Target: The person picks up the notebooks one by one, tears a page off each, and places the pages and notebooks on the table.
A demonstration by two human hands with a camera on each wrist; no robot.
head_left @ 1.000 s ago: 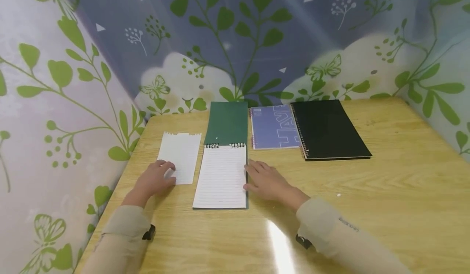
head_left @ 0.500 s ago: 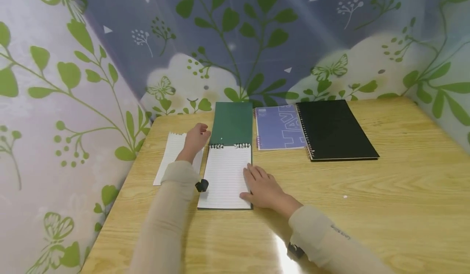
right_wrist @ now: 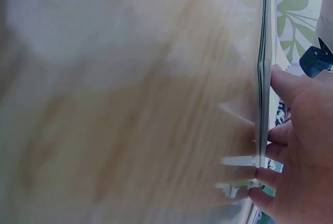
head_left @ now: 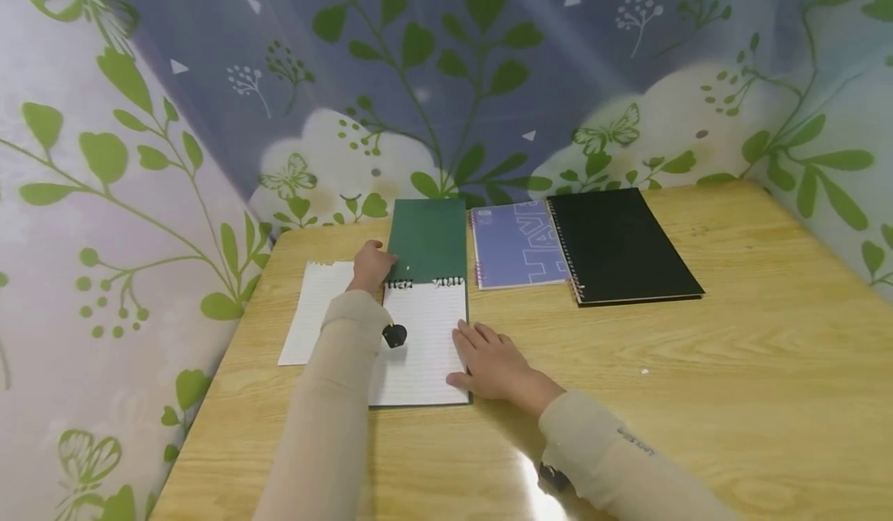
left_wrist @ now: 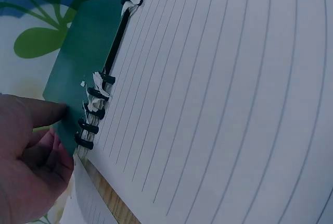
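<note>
A spiral notebook lies on the table with its lined page [head_left: 436, 312] up and its green cover [head_left: 429, 234] folded out toward the wall. My left hand [head_left: 372, 265] pinches the cover's left edge near the rings, as the left wrist view shows: one digit lies on the cover [left_wrist: 78, 52], the others curl beneath. Torn paper scraps [left_wrist: 98, 91] cling to the black rings [left_wrist: 88, 125]. With its fingers extended, my right hand [head_left: 491, 362] rests on the page's right edge. The right wrist view has that hand's fingertips along the notebook's side [right_wrist: 264, 78].
A torn lined sheet [head_left: 307, 304] lies left of the notebook, partly hidden by my left arm. To the right are a blue-purple notebook [head_left: 512, 246] and a larger black spiral notebook [head_left: 628, 246]. A small white scrap [head_left: 645, 371] sits on the wooden table [head_left: 732, 397].
My left hand has left the loose sheet, moved up and right, and now pinches the green cover. The right hand has shifted slightly further onto the page.
</note>
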